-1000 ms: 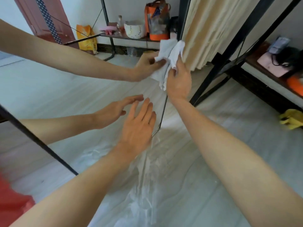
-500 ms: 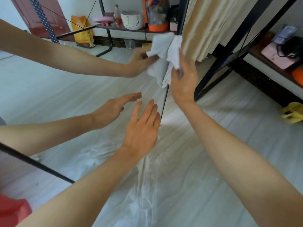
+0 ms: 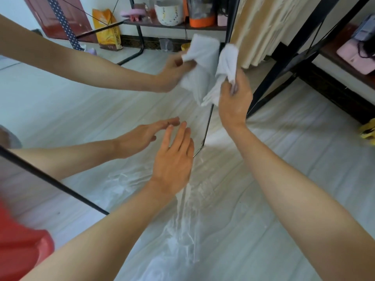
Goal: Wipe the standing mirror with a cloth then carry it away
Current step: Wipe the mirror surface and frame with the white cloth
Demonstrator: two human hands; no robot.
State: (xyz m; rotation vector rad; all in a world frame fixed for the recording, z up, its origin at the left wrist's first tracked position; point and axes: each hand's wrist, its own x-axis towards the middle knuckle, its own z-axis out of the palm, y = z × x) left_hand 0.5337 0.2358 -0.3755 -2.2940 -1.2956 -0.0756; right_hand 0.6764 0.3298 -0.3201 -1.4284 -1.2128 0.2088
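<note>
Pale floor [image 3: 294,159] behind; mirror [image 3: 101,110] fills frame's left. I see right hand [image 3: 233,100] pinching white cloth [image 3: 227,63] at its upper edge, left hand [image 3: 172,161] flat, fingers together.

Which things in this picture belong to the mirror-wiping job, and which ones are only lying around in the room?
Belong to the job:
standing mirror
white cloth, gripped by the right hand at the mirror's edge
left hand, flat against the glass

Only lying around:
beige curtain
black shelf frame
pink case on the shelf
yellow item on the floor
</note>
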